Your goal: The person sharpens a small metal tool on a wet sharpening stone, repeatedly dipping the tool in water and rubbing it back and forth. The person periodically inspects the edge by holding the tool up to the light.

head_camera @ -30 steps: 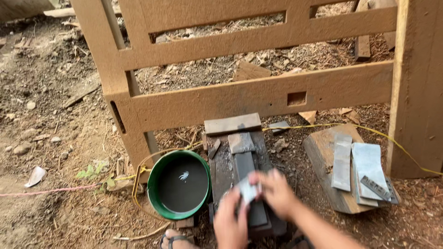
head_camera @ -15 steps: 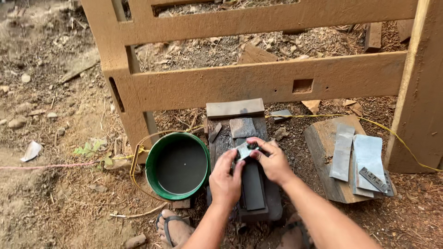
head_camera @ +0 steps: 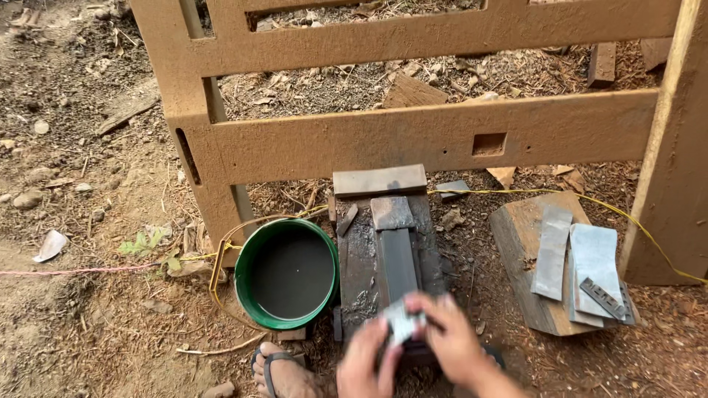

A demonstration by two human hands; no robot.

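- Head-camera view looking down at bare, chip-strewn ground in front of a dusty wooden frame [head_camera: 413, 140].
- Both hands meet at the bottom edge: the left hand [head_camera: 366, 362] and right hand [head_camera: 451, 345] together pinch a small flat grey blade [head_camera: 402, 322], blurred by motion.
- The blade lies pressed on the near end of a dark sharpening stone [head_camera: 397, 262], which sits on a wet, blackened wooden block [head_camera: 359, 265].
- The stone's long axis runs straight away from the person toward the frame; which way the blade's edge points cannot be told through the blur.
- Judged: sharpening goes well with the blade held flat, even pressure from both hands, and strokes along the stone's length.
- A green bucket [head_camera: 287, 271] of water stands just left of the block.
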